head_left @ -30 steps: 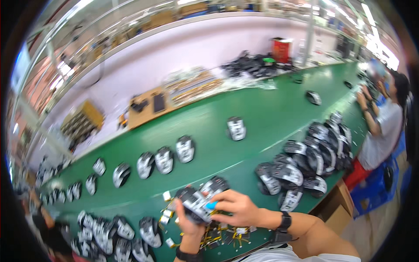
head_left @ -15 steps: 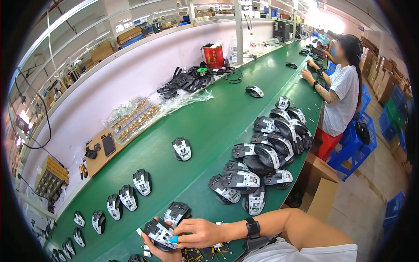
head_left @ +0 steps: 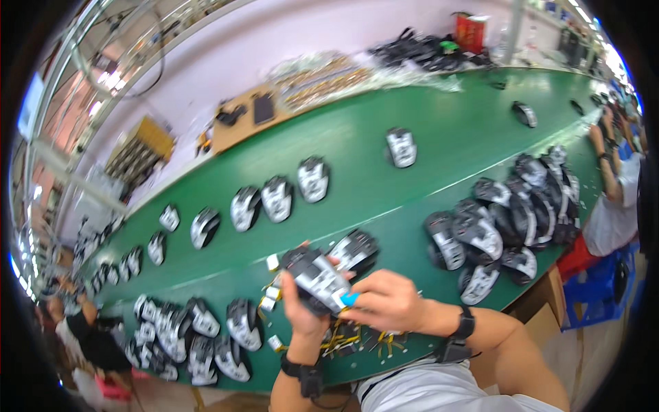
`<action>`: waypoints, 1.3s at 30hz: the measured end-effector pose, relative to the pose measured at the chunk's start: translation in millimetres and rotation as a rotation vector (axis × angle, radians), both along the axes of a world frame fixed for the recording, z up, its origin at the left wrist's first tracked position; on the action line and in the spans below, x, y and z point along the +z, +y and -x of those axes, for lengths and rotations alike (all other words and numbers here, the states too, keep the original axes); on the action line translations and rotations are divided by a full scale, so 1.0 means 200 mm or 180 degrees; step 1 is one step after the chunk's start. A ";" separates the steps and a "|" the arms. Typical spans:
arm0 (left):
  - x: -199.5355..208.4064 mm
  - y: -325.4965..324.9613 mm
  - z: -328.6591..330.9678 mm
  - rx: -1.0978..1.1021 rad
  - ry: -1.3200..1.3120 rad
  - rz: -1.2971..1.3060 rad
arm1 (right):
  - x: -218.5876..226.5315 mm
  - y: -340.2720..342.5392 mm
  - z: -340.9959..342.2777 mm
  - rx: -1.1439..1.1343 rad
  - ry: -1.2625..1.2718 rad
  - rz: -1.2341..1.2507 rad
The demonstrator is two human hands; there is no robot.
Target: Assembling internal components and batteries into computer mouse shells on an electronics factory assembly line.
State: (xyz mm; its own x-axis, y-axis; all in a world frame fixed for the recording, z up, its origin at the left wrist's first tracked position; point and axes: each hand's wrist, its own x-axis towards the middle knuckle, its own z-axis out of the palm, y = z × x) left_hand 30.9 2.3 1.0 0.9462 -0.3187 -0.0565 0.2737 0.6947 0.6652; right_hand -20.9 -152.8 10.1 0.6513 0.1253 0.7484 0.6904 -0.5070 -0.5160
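Head view: blurry, with small parts hard to make out and dark rims cutting off the sides. Holding a black and silver computer mouse (head_left: 317, 278) over the green table (head_left: 364, 189), just in front of a second mouse (head_left: 355, 250) and hiding some of it. Left hand (head_left: 302, 309) clamped on the held mouse, with thumb on one side, fingertips peeking out on the other and palm hidden underneath. Right hand (head_left: 388, 299) touching the low end of the held mouse, with a bright blue cover (head_left: 349, 299) on one finger; too blurry to tell if pinching or just pressing. Over by the right edge, a brown cardboard box (head_left: 542, 319), partly behind the right arm and hard to see into. At the back, a boxy red can (head_left: 469, 34), with no clear look inside. Near the wrists, a messy scatter of little flat packs (head_left: 343, 340) with thin yellow wires, partly covered by hands. On both sides, heaps of mice, a right heap (head_left: 511, 213) and a left heap (head_left: 185, 336), round-backed and overlapping. Farther back, crinkly see-through plastic (head_left: 439, 84), thin and shiny, on the smooth, flat green top.
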 end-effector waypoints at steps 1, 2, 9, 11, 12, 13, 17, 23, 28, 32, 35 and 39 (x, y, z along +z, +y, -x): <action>0.01 0.01 -0.01 -0.0032 0.0006 0.0008 | 0.00 0.01 -0.01 0.0062 0.0079 -0.0064; 0.01 0.03 -0.01 -0.0081 0.0011 0.0024 | 0.01 0.01 -0.02 0.0144 0.0093 0.0018; -0.03 0.07 -0.02 -0.0410 0.0092 0.0212 | 0.00 0.01 -0.01 0.0295 0.0018 0.0146; -0.04 0.10 -0.02 -0.0449 0.0092 0.0176 | 0.00 0.03 -0.02 0.0202 -0.0072 0.0162; -0.04 0.09 -0.02 -0.0484 0.0136 0.0276 | 0.00 0.03 -0.01 0.0212 -0.0064 0.0176; -0.05 0.08 -0.02 -0.0519 0.0179 0.0378 | 0.01 0.02 0.00 0.0168 -0.0068 0.0133; -0.03 0.03 0.00 -0.0527 0.0430 0.0494 | 0.02 0.02 0.02 -0.0128 -0.0051 0.0204; -0.04 0.09 -0.03 -0.0504 -0.0093 -0.0384 | 0.04 -0.04 -0.05 0.0438 0.0331 0.0556; -0.03 0.04 -0.01 -0.0528 0.0100 -0.0075 | 0.05 -0.05 -0.04 0.0399 0.0482 0.0480; -0.08 0.07 0.02 -0.0638 -0.0013 -0.0471 | 0.02 0.00 -0.07 -0.0084 0.0890 -0.0288; -0.13 0.05 0.01 -0.0475 -0.0002 -0.0319 | -0.02 0.00 -0.05 -0.0025 0.0737 -0.0095; -0.06 0.02 0.01 -0.0266 0.0056 -0.0086 | 0.07 -0.01 -0.01 0.0090 0.0684 0.0081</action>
State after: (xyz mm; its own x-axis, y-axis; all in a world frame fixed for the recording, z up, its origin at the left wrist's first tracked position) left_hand 28.3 6.3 -10.0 0.9152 -0.3945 -0.0825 0.3417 0.6508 0.6780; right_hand -18.3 -153.9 24.9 0.7915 0.1629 0.5890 0.5800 -0.5037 -0.6402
